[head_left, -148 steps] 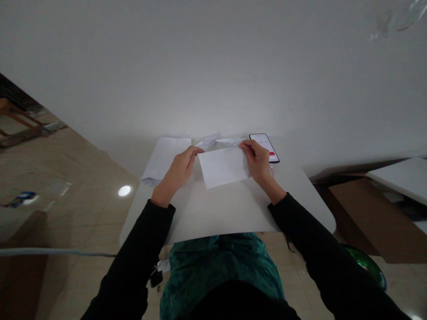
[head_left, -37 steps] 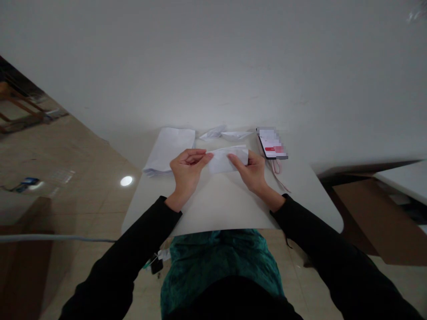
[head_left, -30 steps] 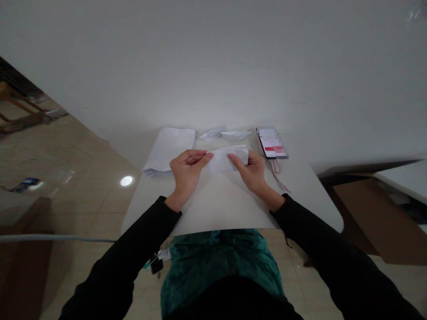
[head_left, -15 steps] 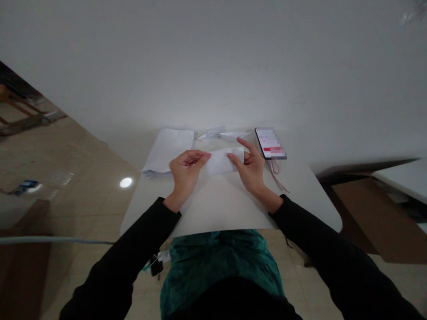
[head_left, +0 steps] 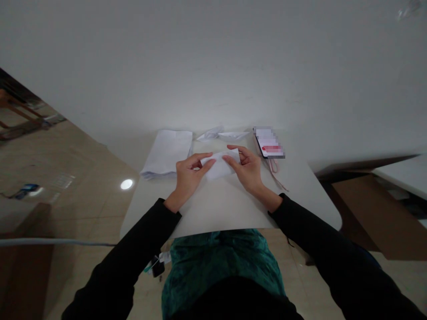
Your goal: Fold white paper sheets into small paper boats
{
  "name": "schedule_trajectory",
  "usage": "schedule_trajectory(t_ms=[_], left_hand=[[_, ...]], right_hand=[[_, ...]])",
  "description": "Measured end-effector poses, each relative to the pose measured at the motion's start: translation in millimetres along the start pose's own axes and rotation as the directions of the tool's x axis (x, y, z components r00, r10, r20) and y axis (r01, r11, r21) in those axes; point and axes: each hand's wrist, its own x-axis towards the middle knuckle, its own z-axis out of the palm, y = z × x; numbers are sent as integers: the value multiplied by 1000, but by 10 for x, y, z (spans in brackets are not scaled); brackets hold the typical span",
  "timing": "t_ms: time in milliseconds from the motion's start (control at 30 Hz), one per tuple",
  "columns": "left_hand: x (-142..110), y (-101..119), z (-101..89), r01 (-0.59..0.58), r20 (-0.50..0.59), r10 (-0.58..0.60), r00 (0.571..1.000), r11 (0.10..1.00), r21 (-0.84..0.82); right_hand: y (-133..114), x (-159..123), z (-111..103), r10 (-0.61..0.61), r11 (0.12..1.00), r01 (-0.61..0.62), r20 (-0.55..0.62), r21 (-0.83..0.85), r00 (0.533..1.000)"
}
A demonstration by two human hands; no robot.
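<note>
A small white piece of folded paper (head_left: 219, 169) is held up between my two hands over the white table (head_left: 213, 209). My left hand (head_left: 190, 175) pinches its left end between thumb and fingers. At the right end, my right hand (head_left: 247, 169) grips it with the thumb on the near face and fingers behind. Left of my hands lies a stack of white paper sheets (head_left: 170, 151). Behind the held piece rest two folded white paper pieces (head_left: 210, 134), whose exact shape is hard to make out.
A phone (head_left: 269, 143) with a pink strap (head_left: 275, 166) lies at the table's back right. The white wall (head_left: 213, 66) rises directly behind the table. Cardboard (head_left: 376, 213) stands to the right, and a grey cable (head_left: 56, 242) runs at the left.
My left hand has shifted its pinch further onto the paper, and my hands are closer together. The paper now tilts, and my right index finger has moved left over its top edge.
</note>
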Motion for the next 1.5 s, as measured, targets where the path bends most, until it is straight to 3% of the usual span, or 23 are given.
schedule_trajectory(t_ms=[133,467,633,767,867,967,1033,1200,1333,1400,1500], left_hand=[[-12,32,1,67,-25,-68,997,998,-12],[6,-32,15,192,81,-183,980,972,-135],[12,-103,4,206,88,-194,977,967,-150],[54,-140,-28,209,148,-192,970,972,-109],[107,-137,-74,273,318,-244,916,961,-49],[122,-107,-111,332,525,-290,800,943,16],[101,-75,-114,303,607,-287,741,950,79],[24,-31,-66,304,644,-322,694,942,144],[21,-53,-50,396,679,-383,626,906,146],[31,-59,-57,400,664,-398,634,902,159],[42,-52,-68,367,573,-372,730,921,130]], right_hand=[[-17,20,-19,43,998,-43,-5,-40,999],[-24,102,-90,1,979,-10,-46,-202,999],[14,132,-109,201,979,-189,190,-79,961],[8,150,-138,186,976,-160,195,-145,963],[-9,159,-165,98,957,-38,196,-289,976],[-4,165,-184,69,932,50,311,-359,948],[2,167,-190,72,925,89,402,-368,913],[-46,167,-202,52,916,169,523,-365,851],[-84,158,-193,44,917,162,499,-364,866],[-62,143,-162,28,933,130,428,-336,903],[21,104,-84,38,985,6,248,-173,968]])
